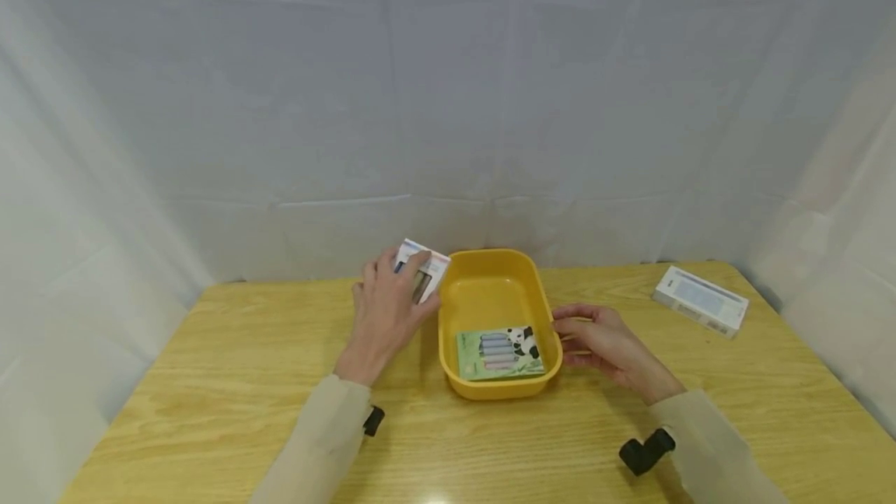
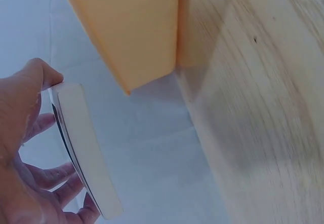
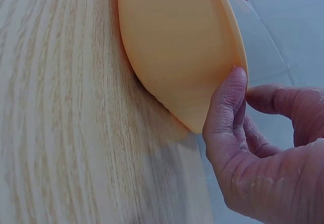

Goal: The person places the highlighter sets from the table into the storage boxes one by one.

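And the box point(image 1: 437, 269) is held up in the L hand point(image 1: 392, 306), gripped by its edges: wht, w/ a dark window, blue & pink tints along the top edge, tilted, just L of the tub's rim. Part of its face is hidden by fingers. The tub point(image 1: 488, 294), yellow & deep w/ rounded corners, is pinched at its R rim by the R hand point(image 1: 605, 344). Its near end is taken up by a green pack point(image 1: 498, 352), laid flat, printed w/ a panda and blue & pink sticks; bare floor is shown at the far end. Far R on the bench point(image 1: 266, 379), a 2nd wht carton point(image 1: 700, 302) is seen lying flat, set at an angle, well apart from the tub. The bench is backed by a pale sheet point(image 1: 420, 99).
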Motion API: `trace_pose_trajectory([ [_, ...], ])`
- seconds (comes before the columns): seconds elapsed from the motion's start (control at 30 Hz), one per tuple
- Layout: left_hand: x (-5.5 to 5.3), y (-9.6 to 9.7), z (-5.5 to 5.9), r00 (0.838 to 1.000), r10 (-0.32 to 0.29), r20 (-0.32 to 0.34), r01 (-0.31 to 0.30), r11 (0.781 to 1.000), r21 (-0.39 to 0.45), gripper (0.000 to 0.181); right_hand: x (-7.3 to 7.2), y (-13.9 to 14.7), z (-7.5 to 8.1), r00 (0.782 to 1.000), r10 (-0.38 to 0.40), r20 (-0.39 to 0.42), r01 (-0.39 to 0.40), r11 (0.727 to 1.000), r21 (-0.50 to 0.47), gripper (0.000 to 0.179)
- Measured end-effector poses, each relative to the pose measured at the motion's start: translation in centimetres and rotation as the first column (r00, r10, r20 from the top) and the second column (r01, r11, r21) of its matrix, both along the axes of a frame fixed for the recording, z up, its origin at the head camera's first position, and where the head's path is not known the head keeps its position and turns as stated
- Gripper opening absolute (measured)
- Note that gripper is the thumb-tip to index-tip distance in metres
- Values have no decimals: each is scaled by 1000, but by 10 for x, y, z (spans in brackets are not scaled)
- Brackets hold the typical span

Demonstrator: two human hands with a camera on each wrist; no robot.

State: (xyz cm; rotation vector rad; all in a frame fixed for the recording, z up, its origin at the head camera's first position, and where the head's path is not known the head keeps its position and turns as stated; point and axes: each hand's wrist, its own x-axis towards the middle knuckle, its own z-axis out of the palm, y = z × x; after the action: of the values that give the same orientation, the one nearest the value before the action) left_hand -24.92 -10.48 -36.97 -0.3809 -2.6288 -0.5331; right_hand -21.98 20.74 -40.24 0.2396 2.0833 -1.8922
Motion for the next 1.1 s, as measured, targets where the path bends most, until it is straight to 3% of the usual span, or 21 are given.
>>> trace_pose_trajectory([
  [0.7,14,10,7,992,-71,-101,69,997,-18,53,1,1,-2,1000,9,9,-9,1000,4,45],
  [1.1,17,14,10,991,-84,-108,84,996,-6,53,-1,1,-1,1000,7,10,-7,1000,6,45],
])
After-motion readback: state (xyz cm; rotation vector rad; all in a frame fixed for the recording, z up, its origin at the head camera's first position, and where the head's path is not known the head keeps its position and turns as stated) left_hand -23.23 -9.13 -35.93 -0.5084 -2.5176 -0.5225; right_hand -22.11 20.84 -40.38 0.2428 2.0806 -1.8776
